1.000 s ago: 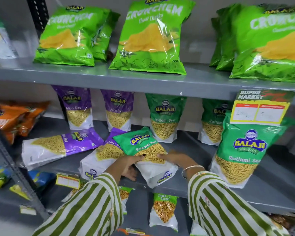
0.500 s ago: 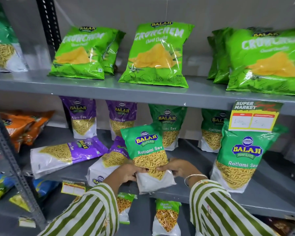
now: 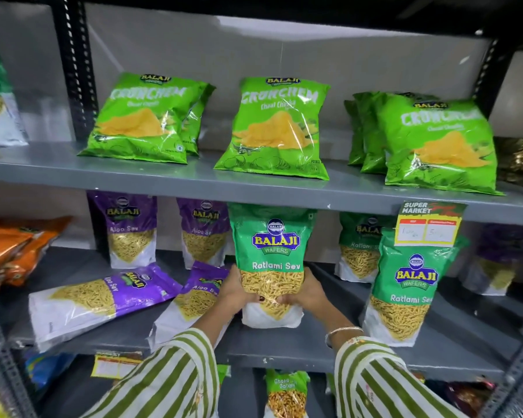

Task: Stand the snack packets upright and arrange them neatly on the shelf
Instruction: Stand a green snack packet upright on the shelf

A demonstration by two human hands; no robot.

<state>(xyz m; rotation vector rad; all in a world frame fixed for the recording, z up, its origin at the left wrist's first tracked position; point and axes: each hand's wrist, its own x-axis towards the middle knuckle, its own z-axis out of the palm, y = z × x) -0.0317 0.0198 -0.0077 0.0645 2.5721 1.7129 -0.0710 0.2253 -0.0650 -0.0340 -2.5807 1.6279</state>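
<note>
**Ratlami Sev packet held upright on the middle shelf**

Ratlami Sev packet (image 3: 271,263), green above and white below, was held upright near the front of the grey middle shelf (image 3: 284,345), its base at or just above the board; contact could not be told. It was gripped low down from both sides. The left hand (image 3: 234,292) was wrapped round the packet's left edge and the right hand (image 3: 310,292) round its right edge, with the fingers of both curled closed onto the clear window and the thumbs meeting at its front. A bangle (image 3: 343,331) was worn on the right wrist, and both arms were covered by green-and-white striped sleeves (image 3: 175,375).

Just left of the held packet, a purple Aloo Sev packet (image 3: 194,300) was seen lying flat, partly hidden by the left hand. Further left of the held packet, a second Aloo Sev packet (image 3: 100,300) was lying on its side. Behind the held packet, along the back wall, two purple Aloo Sev packets (image 3: 132,230) were standing upright. To its right, another Ratlami Sev packet (image 3: 405,291) was standing at the shelf front, partly overlapped by a yellow price tag (image 3: 426,226). Above the held packet, green Crunchem bags (image 3: 275,128) were propped on the upper shelf.
</note>
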